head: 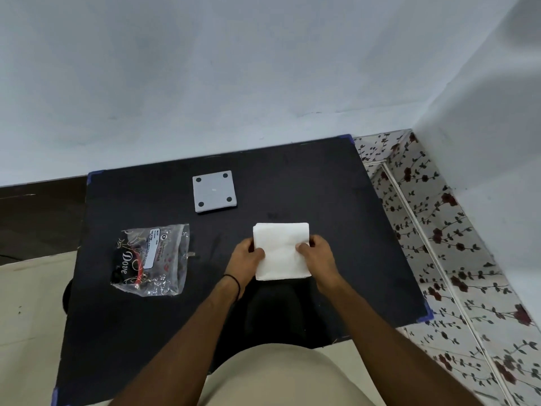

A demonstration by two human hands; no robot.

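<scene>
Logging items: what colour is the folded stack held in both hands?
The stack is plain white; head view shows it best.

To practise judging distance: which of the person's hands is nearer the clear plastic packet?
Left. The left hand grips the napkin stack on the side facing the plastic packet; the right hand grips the stack's opposite side, farther away.

Bag label (152,248) print: too small.
</scene>
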